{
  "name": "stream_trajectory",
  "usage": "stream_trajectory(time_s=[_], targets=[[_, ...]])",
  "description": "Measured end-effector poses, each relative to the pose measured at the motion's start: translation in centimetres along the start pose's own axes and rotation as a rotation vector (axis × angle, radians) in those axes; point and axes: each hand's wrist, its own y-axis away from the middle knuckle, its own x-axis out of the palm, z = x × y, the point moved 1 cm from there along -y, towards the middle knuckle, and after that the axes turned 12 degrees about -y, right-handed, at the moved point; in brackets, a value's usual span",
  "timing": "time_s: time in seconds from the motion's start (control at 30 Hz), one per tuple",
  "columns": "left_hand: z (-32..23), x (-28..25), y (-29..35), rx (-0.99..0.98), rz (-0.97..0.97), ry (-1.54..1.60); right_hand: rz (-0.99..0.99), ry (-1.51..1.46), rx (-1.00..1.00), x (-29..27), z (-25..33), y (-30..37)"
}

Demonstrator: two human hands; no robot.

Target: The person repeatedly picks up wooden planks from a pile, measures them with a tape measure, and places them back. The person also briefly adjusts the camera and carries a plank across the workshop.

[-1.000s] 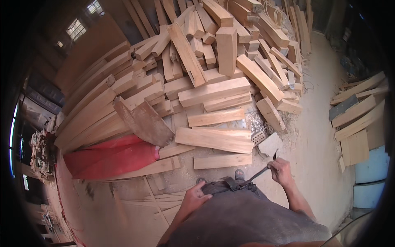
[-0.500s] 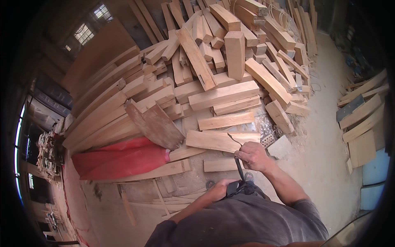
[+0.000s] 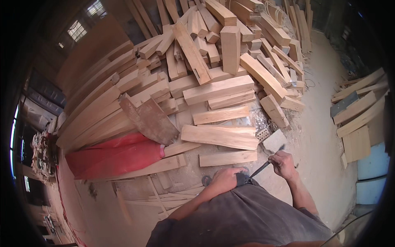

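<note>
My right hand is closed on a narrow dark strap. The strap runs taut from this fist down to my waist, and a short loose end sticks out past the fingers. My left hand is closed at the front of my waist against a wider black piece, where the strap comes in. Whether that piece is a buckle or part of a pouch, I cannot tell. My dark shirt hangs just behind both hands.
Ahead lies a big heap of wooden blocks and long beams. A red cloth and a curved brown board rest at its left. A pale slab is near my right hand. More planks lean at the right.
My right hand has moved right and slightly down, drawing the strap out to the right. My left hand has shifted slightly up beside the black piece. The view has turned slightly.
</note>
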Motion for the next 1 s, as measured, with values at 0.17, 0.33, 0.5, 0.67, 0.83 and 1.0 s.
stream_trajectory(time_s=[0.17, 0.33, 0.5, 0.67, 0.83, 1.0], targets=[[-0.9, 1.4, -2.7, 0.471, -0.032, -0.023, 0.132, -0.091, 0.033, 0.5, 0.3, 2.8], [-3.2, 1.3, -4.4, 0.514, 0.404, -0.326, 0.279, -0.13, 0.175, 1.2, 1.4, 5.2], [-2.2, 0.5, -4.1, 0.599, 0.621, -0.199, 0.462, -0.183, 0.215, 0.0, 2.2, 6.0], [-3.0, 2.0, -4.3, 0.625, 0.466, -0.423, 0.546, -0.523, 0.337, 0.2, 2.4, 6.3], [-2.9, 2.8, -5.5, 0.71, 0.353, -0.349, 0.551, -0.673, 0.484, 1.1, 3.1, 6.1], [-3.5, 2.5, -5.2, 0.59, 0.323, -0.332, 0.57, -0.888, 0.642, 3.1, 2.9, 5.4]])
